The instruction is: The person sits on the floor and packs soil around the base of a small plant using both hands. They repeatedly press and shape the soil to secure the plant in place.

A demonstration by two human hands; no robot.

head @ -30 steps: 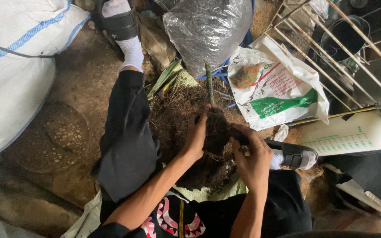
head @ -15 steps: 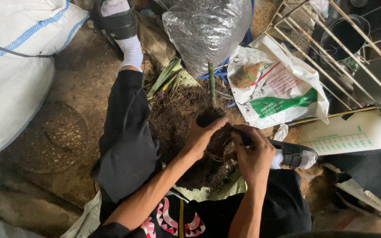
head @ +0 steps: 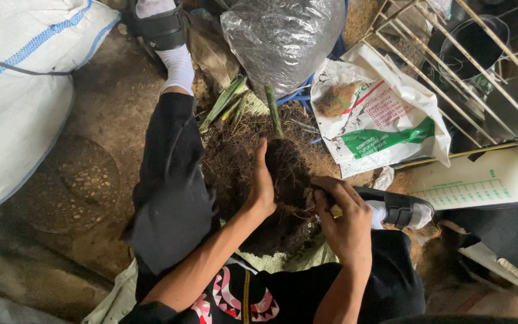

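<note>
Now, landmark: soil heap (head: 235,174), a dark fibrous mound between the person's legs, all places below read from it
Root ball (head: 286,171): dark clump of soil and roots at the heap's right side, lifted a little off it as far as I can tell
Stem (head: 273,108): green cut stalk rising from the root ball toward the heap's far edge; the long axis of plant and clump runs from the person's lap away toward the plastic bag
Left hand (head: 263,186): flat, fingers straight and together, pressed along the root ball's heap-side flank, thumb hidden; it cups more than it grips
Right hand (head: 346,219): on the side of the root ball away from the heap, fingers curled, tips pinching at the clump's near lower edge; whether a small pale bit sits in the fingers I cannot tell
Key relation: root ball lies between the two hands, left palm along its length, right fingertips at its near end; both touch it, the left over more of it
Plastic bag (head: 283,36): grey, full, just past the heap's far edge
Printed sack (head: 385,114): white and green, right of the heap, open top showing brown fibre
Big white sack (head: 19,90): well apart, left of the heap
Sprayer tank (head: 481,180): white, lying on its side, right of the heap beyond the sandalled foot (head: 400,210)
</note>
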